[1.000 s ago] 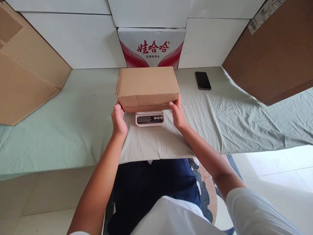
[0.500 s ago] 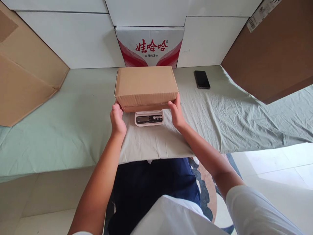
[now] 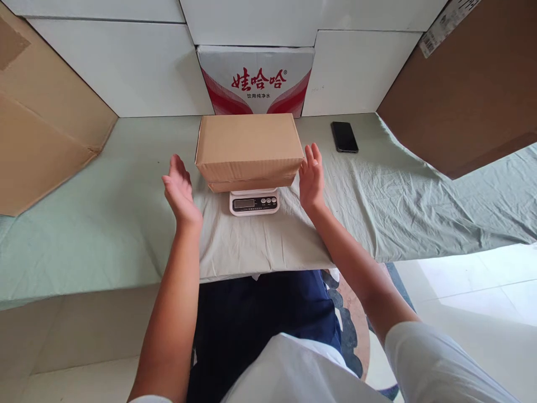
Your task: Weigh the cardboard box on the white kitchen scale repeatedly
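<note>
While spread across the whole work surface, a pale green cloth [image 3: 419, 196], creased and rumpled toward the right, under everything else. At either flank, big flat sheets of brown cardboard [image 3: 42, 140] leaning inward; behind, smooth white panels and a printed red-and-white carton [image 3: 255, 81]. At centre, a plain brown cardboard box [image 3: 249, 146], rectangular, closed, matte, with corrugated ribbing showing along its near edge, resting on a small white digital scale [image 3: 254, 202] whose display and buttons peek out in front. Much wider than the platform beneath, and overhanging on both sides: likely to tip or slide off if nudged, or to give a false reading if a palm brushes a side. Left hand [image 3: 179, 193] open, fingers spread, palm turned inward, clear of the box's left end. Right hand [image 3: 311, 179] open too, fingers straight and close together, just beside the right end, contact hard to rule out. Farther back on the right, a dark, glossy phone [image 3: 344, 137] lying flat on the cloth, well apart from the hands.
</note>
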